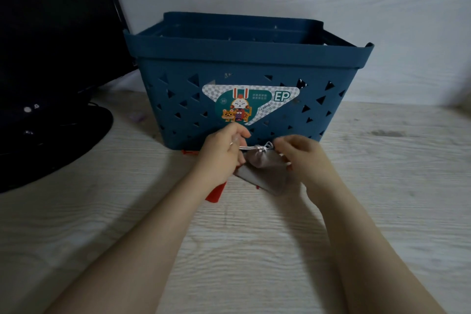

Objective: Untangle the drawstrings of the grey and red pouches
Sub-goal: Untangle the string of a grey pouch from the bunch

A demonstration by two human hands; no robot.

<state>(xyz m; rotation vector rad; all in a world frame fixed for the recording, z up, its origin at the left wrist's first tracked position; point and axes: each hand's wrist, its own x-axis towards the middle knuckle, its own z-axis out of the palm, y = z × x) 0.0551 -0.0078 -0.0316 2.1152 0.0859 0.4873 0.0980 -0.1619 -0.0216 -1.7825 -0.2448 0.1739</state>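
**Both hands on the pouch cords, in front of the basket**

The blue basket (244,76) stands on the table (254,250). What is inside the basket cannot be seen from here; only its rim and inner walls show. Just in front of the basket, the grey pouch (265,168) lies with its neck gathered shut. The left hand (221,158) is closed, pinching a pale cord (246,147) that runs tight to the knot at the pouch neck. The right hand (303,155) is curled at the other side of the neck; whether it holds a cord I cannot tell. The red pouch (216,192) lies mostly hidden under the left hand. To the left of the basket stands a dark monitor (51,58).
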